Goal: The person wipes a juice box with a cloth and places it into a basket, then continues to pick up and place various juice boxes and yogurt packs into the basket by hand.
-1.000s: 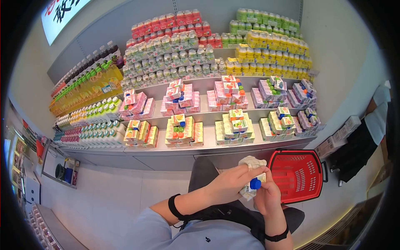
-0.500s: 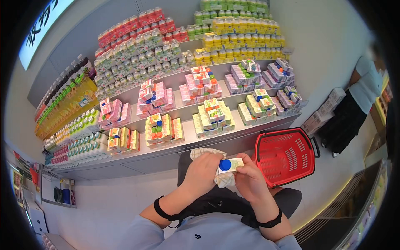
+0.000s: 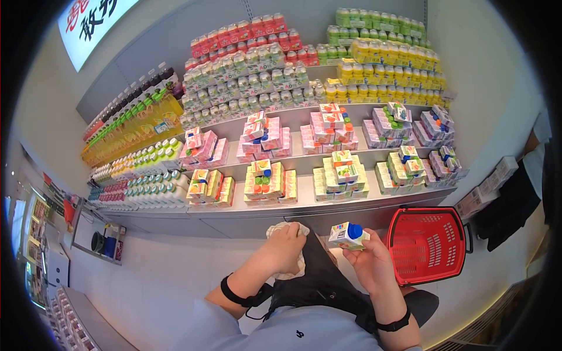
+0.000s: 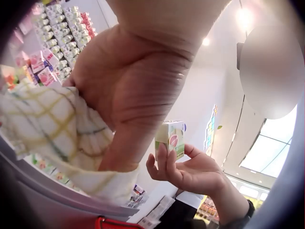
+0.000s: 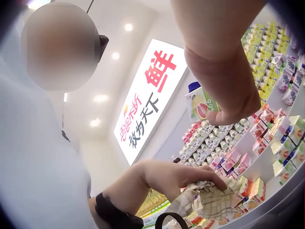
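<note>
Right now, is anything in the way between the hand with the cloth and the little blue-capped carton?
Nothing visible stands between them. The left hand grips the checked cloth, the right hand holds the carton, and the gap between is open. The red basket sits beyond the right hand, outside that gap.

We see a lit sign above the display's left end, yellow drink packs below green packs near its upper right corner, and boxes beside a bystander beyond its right edge.
</note>
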The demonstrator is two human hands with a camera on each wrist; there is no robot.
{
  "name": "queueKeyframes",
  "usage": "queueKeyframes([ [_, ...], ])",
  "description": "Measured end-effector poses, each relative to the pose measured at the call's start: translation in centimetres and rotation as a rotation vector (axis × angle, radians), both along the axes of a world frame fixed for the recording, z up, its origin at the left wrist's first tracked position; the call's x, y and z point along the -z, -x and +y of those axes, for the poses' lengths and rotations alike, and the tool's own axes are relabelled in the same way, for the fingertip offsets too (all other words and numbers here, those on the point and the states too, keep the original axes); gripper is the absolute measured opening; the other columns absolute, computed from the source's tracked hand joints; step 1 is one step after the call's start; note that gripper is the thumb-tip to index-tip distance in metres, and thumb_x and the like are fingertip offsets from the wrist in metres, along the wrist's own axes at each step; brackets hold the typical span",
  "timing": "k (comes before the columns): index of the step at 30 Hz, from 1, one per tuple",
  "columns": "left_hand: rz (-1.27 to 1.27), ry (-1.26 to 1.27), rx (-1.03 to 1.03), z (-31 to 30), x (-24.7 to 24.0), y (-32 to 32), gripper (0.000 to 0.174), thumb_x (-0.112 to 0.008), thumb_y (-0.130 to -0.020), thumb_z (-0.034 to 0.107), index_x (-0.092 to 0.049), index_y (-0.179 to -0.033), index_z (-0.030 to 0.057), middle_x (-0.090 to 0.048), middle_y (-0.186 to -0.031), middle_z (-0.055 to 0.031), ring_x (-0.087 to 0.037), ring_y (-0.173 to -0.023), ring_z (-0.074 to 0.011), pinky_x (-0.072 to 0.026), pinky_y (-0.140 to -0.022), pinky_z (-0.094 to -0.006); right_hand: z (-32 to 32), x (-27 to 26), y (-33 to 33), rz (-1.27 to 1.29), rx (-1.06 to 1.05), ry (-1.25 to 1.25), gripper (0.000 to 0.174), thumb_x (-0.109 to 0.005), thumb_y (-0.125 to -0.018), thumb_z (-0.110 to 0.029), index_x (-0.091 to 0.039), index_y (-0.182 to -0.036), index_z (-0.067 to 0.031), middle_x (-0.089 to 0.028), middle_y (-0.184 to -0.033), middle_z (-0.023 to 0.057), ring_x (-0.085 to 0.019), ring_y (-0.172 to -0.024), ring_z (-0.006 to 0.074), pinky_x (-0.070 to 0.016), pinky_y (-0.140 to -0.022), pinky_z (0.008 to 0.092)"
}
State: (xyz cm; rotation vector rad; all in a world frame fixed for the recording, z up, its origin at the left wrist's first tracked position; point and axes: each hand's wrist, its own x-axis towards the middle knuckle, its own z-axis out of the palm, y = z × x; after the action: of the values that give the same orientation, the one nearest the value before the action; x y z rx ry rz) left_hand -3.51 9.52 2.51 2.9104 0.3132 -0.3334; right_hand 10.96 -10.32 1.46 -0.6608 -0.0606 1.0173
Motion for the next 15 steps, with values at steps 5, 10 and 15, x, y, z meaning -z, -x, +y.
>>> queueKeyframes([
  [5,-0.154,0.458,0.122,1.8,2.3,-0.2,0.069,-0.070,-0.072,0.015,-0.047,-0.135,0.0002,-0.042,-0.135,-0.0237,-0.047,-0.122,-0.0435,-0.0406,-0.103,-0.0439,1.9,1.2,0.6,0.012,-0.017,0.039,0.026,-0.052,-0.095,-0.011,-0.046,-0.120,-0.0077,-0.060,-0.116,0.0141,-0.063,-0.107,0.0273,-0.0543,-0.086,0.0390],
  [10,-0.127,0.303,-0.034,-0.5,2.6,-0.5,0.084,-0.076,-0.074,0.024,-0.034,-0.143,-0.0005,-0.042,-0.135,-0.0228,-0.044,-0.127,-0.0429,-0.0379,-0.106,-0.0459,3.1,3.6,0.4,-0.018,-0.012,0.070,0.025,-0.056,-0.098,-0.017,-0.047,-0.120,-0.0084,-0.061,-0.116,0.0125,-0.063,-0.105,0.0248,-0.0543,-0.080,0.0356],
  [15,-0.201,0.964,-0.088,-0.7,4.9,-0.8,0.079,-0.076,-0.085,0.029,-0.031,-0.144,0.0022,-0.049,-0.130,-0.0131,-0.049,-0.125,-0.0246,-0.0409,-0.104,-0.0403,3.0,3.7,0.2,-0.059,-0.079,0.097,0.023,-0.056,-0.099,-0.021,-0.047,-0.118,-0.0090,-0.061,-0.115,0.0105,-0.064,-0.099,0.0214,-0.0543,-0.080,0.0347],
])
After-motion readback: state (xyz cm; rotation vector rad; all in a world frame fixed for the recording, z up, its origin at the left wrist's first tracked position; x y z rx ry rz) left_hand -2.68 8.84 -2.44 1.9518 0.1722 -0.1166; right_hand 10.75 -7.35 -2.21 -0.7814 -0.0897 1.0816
